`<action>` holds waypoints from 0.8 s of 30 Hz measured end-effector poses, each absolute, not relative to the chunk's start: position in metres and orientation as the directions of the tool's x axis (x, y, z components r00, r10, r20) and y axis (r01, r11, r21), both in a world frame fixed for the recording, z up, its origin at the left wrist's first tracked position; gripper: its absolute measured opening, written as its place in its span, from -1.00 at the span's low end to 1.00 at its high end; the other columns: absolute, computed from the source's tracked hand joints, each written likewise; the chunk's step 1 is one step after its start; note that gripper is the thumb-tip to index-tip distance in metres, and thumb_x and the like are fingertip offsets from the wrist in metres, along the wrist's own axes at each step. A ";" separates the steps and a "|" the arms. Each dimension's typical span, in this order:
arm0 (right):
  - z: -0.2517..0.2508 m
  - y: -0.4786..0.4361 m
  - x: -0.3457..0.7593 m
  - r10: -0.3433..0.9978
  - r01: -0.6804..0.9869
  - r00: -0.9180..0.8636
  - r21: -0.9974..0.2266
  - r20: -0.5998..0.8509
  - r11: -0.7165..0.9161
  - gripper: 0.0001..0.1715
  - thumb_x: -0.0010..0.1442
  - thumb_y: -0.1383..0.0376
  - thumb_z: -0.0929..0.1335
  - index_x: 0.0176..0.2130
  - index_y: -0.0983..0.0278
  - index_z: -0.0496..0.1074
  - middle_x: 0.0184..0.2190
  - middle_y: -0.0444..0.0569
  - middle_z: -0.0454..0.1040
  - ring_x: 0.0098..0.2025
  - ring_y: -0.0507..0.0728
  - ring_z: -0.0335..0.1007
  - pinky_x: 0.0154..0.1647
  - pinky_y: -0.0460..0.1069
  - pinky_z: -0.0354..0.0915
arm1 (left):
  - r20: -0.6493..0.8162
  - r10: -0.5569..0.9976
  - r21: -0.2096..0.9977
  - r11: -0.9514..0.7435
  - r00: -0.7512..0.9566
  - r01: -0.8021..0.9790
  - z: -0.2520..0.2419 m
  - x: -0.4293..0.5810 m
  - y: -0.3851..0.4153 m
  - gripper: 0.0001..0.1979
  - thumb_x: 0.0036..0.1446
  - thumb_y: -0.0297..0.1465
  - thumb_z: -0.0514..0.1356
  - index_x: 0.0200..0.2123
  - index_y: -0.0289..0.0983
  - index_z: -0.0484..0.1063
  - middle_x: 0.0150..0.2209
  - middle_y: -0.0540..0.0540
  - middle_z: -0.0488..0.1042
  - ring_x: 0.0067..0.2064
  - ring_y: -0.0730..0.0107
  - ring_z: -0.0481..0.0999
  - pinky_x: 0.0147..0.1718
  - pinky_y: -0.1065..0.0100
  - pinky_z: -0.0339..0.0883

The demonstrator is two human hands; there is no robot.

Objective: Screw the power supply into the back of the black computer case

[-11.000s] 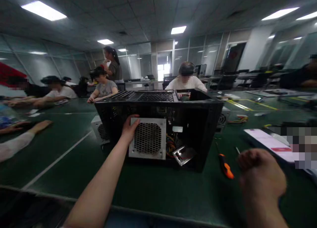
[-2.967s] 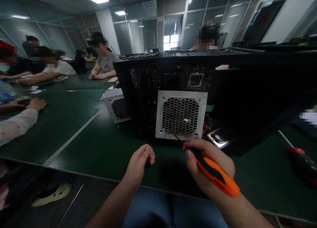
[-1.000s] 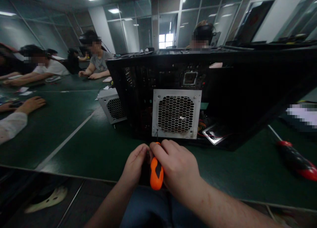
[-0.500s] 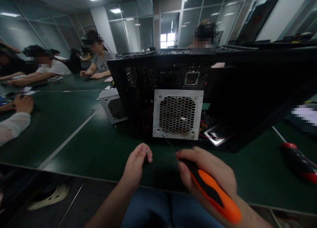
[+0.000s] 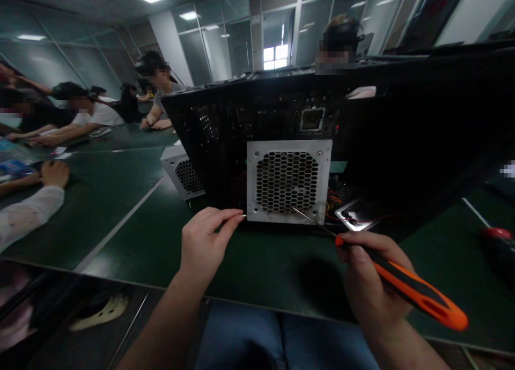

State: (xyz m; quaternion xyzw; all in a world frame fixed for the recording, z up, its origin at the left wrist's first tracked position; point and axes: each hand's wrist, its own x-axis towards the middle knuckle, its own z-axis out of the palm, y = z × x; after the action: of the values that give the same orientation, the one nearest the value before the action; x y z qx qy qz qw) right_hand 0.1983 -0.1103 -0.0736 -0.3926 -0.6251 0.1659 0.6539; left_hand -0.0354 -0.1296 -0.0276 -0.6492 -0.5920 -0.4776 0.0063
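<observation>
My left hand (image 5: pixel 207 241) is closed in a pinch on a tiny silvery screw (image 5: pixel 244 215), at the lower left corner of a grey power supply (image 5: pixel 252 179) with a honeycomb grille. That power supply sits in the open side of a black computer case (image 5: pixel 281 104). In my right hand (image 5: pixel 374 279) is a screwdriver (image 5: pixel 426 292) with an orange and black handle. Its thin shaft points up and left, the tip in front of the grille's lower part; whether it touches cannot be seen.
A second power supply (image 5: pixel 173 158) stands left of the case on the green table (image 5: pixel 132 220). At right lies a red and black screwdriver (image 5: pixel 497 233). Coloured wires (image 5: pixel 333 201) show inside the case. Other people sit along the table; a co-worker's hand (image 5: pixel 55 173) rests at left.
My left hand has moved up to the power supply's lower left corner with the screw. My right hand has shifted right, and the screwdriver now lies flatter, its tip across the grille.
</observation>
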 end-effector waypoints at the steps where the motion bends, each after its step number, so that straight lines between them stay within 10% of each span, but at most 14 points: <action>1: -0.074 -0.112 0.199 0.707 0.275 0.153 -0.717 0.690 0.641 -0.81 0.16 0.20 0.29 -0.28 0.20 0.45 -0.44 -0.07 0.46 -0.47 0.08 0.37 -0.52 -0.03 0.28 | 0.633 0.761 0.532 -0.296 -0.141 0.793 -0.025 -0.035 -0.126 -0.86 0.07 -0.32 0.19 -0.38 -0.19 0.56 -0.40 -0.02 0.57 -0.34 0.37 0.50 -0.30 0.36 0.31; 24: -0.066 -0.115 0.196 0.660 0.373 -0.017 -0.607 0.751 0.701 -0.87 0.13 0.34 0.31 -0.27 0.16 0.42 -0.43 -0.12 0.48 -0.42 0.05 0.41 -0.43 -0.08 0.32 | 0.752 0.646 0.268 -0.480 0.130 0.836 -0.036 -0.036 -0.099 -0.85 0.10 -0.41 0.17 -0.31 -0.22 0.56 -0.39 -0.07 0.51 -0.30 0.39 0.42 -0.27 0.34 0.30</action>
State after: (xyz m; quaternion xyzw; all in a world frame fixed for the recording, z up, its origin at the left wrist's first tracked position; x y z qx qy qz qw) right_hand 0.1964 -0.1153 -0.0655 -0.3672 -0.7029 0.1200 0.5972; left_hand -0.0363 -0.0990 -0.0356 -0.7438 -0.4981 -0.4321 0.1094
